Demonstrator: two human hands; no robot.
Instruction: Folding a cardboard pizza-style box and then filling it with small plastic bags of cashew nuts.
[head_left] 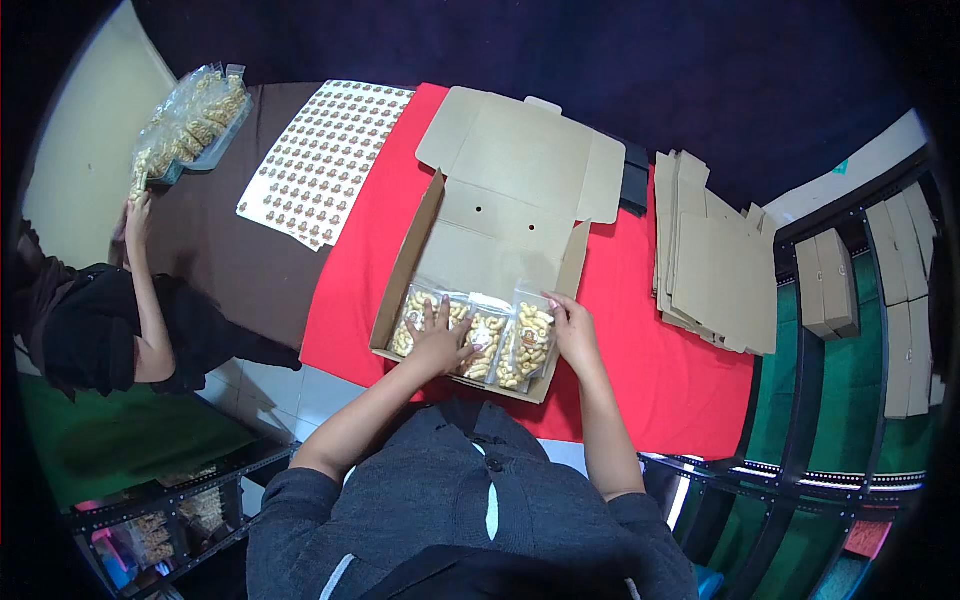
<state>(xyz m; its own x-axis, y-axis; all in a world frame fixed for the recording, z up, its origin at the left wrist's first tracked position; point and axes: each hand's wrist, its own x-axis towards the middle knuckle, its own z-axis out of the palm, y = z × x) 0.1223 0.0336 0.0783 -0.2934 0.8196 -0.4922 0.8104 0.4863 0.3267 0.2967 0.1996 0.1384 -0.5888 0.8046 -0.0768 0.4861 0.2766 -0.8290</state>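
An open brown cardboard box (505, 245) lies in front of me with its lid folded back. Along its near side sit several clear zip bags of pale, curved, cashew-like snacks. My left hand (438, 345) lies with its fingers spread across the bags on the left and middle, next to the middle bag (487, 340). At the box's right end my right hand (574, 335) pinches the upper right edge of the rightmost snack bag (528, 348). That bag leans slightly and overlaps its neighbour.
A red cloth (670, 390) covers the table under the box. To the left lies a sheet of stickers (315, 165); flat cardboard pieces (715, 260) are stacked on the right. Another person (150, 320) reaches toward a bin of snack bags (200, 130). Shelves hold folded boxes (828, 285).
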